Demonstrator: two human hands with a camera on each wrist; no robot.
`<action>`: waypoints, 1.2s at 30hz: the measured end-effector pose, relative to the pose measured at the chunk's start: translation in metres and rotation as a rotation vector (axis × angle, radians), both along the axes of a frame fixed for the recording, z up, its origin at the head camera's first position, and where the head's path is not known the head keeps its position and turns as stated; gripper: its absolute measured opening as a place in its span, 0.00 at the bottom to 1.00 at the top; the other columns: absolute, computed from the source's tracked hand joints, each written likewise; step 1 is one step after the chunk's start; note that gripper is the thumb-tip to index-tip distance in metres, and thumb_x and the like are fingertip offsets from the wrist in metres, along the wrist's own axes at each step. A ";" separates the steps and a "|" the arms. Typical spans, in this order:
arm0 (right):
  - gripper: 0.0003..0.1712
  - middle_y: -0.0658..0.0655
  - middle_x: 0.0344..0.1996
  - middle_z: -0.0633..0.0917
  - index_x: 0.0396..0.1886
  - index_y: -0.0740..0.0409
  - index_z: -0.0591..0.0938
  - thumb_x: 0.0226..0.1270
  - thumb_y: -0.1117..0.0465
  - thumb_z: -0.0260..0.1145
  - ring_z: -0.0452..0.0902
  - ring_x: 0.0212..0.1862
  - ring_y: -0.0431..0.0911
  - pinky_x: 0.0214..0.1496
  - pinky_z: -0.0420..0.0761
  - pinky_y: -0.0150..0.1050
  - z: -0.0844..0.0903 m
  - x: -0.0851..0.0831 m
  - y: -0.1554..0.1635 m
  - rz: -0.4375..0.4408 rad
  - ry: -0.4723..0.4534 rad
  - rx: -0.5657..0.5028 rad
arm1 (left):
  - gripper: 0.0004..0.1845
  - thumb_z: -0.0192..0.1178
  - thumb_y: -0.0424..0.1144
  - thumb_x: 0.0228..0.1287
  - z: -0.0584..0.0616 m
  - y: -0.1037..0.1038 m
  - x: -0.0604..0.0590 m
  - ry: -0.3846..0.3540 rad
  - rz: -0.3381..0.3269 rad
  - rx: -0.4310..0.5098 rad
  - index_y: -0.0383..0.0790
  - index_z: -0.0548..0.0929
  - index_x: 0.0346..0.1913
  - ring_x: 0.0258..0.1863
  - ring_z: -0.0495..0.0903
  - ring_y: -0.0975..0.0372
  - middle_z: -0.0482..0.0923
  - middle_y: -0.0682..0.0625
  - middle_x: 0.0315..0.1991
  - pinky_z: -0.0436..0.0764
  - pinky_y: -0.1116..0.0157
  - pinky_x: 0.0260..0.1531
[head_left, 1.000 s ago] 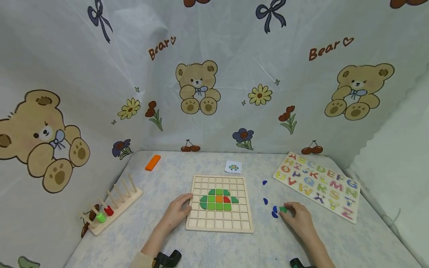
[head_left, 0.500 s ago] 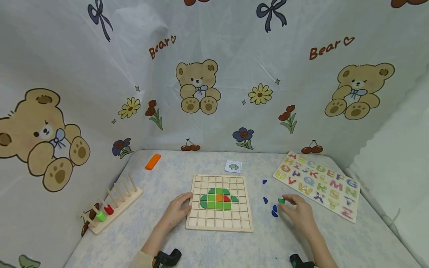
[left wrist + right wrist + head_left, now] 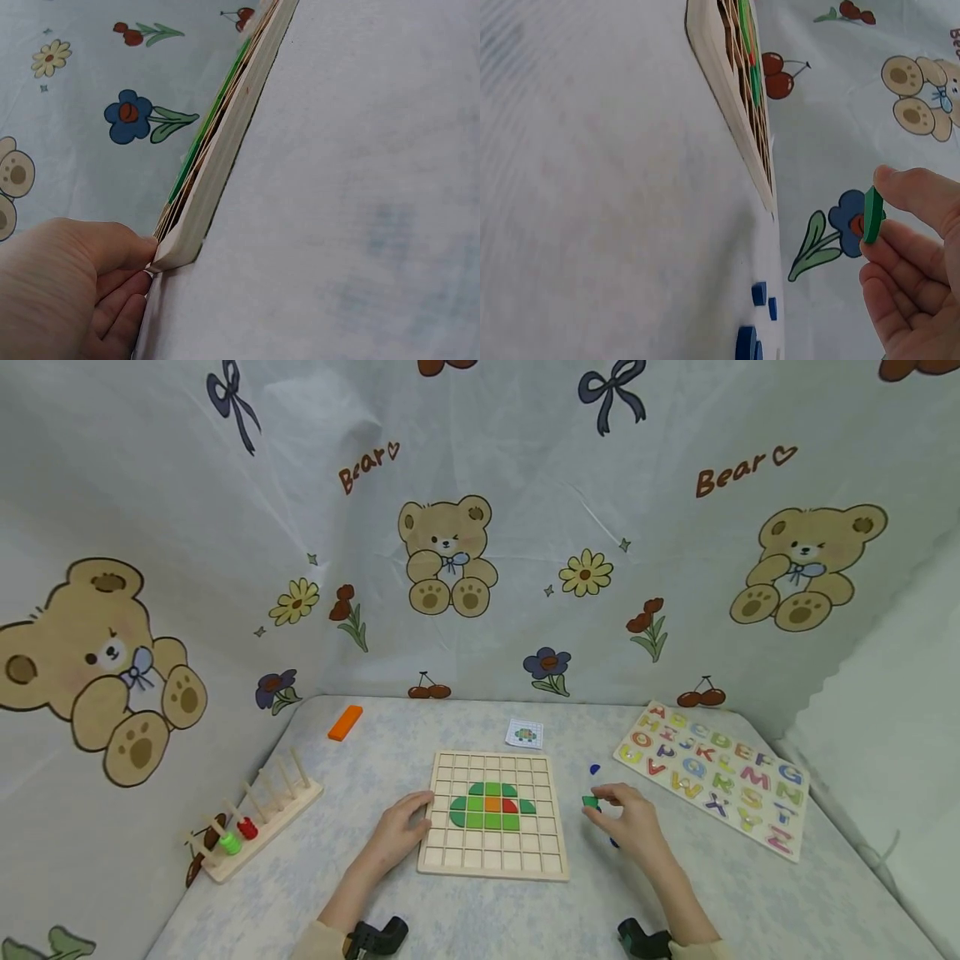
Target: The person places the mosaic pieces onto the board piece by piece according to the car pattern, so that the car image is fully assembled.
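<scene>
A square wooden grid board [image 3: 491, 874] lies on the table, with green, orange and red tiles set in its middle cells. My left hand [image 3: 396, 831] holds the board's left edge; the left wrist view has the thumb [image 3: 124, 247] at the corner, fingers curled beside it. Right of the board, my right hand [image 3: 633, 827] pinches a small green tile [image 3: 872, 215] between thumb and fingertips, raised above the table. Several blue half-round pieces [image 3: 759, 294] lie beneath and beside that hand, partly hidden by it in the head view.
A small pattern card [image 3: 524, 734] lies behind the board. At the right is an alphabet puzzle board [image 3: 701, 799]. A wooden peg stand [image 3: 281, 814] with green and red pieces stands at the left, and an orange block [image 3: 345, 723] lies at the back left.
My right hand has lifted the green tile from beside the blue pieces and carried it left toward the grid board. The left hand stays at the board's edge.
</scene>
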State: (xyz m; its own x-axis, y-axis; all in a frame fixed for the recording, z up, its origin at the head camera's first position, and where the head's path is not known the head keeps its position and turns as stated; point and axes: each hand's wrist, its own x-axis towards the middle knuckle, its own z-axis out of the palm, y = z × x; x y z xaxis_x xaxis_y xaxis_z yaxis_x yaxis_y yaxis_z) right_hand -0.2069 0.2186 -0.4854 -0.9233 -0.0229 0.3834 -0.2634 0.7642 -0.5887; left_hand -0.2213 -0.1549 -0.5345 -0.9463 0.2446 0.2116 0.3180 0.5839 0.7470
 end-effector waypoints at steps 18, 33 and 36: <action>0.17 0.54 0.39 0.83 0.43 0.60 0.83 0.53 0.59 0.74 0.76 0.44 0.50 0.48 0.79 0.47 0.002 -0.010 -0.071 0.080 -0.095 -0.071 | 0.24 0.59 0.31 0.64 0.000 0.002 0.000 -0.017 0.025 -0.007 0.34 0.73 0.63 0.64 0.65 0.50 0.69 0.42 0.63 0.66 0.52 0.61; 0.16 0.51 0.35 0.81 0.39 0.59 0.84 0.52 0.57 0.75 0.75 0.43 0.48 0.45 0.79 0.44 -0.023 -0.008 -0.081 0.091 -0.106 -0.034 | 0.24 0.59 0.32 0.64 0.000 0.000 0.000 -0.016 0.016 -0.019 0.34 0.72 0.64 0.64 0.65 0.50 0.68 0.42 0.63 0.66 0.51 0.61; 0.17 0.50 0.34 0.81 0.38 0.60 0.84 0.51 0.56 0.76 0.74 0.42 0.46 0.45 0.78 0.43 -0.030 -0.006 -0.080 0.100 -0.085 0.022 | 0.24 0.59 0.32 0.64 0.000 0.001 0.000 -0.019 0.012 -0.013 0.34 0.72 0.64 0.64 0.65 0.50 0.68 0.41 0.63 0.66 0.51 0.61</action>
State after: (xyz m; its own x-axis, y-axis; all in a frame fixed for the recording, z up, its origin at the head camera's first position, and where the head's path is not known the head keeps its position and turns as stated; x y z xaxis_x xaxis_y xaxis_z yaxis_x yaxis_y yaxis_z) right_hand -0.2131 0.1383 -0.5151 -0.9451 -0.1241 0.3023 -0.2888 0.7498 -0.5953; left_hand -0.2215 -0.1544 -0.5343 -0.9530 0.2360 0.1902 0.2966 0.5974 0.7451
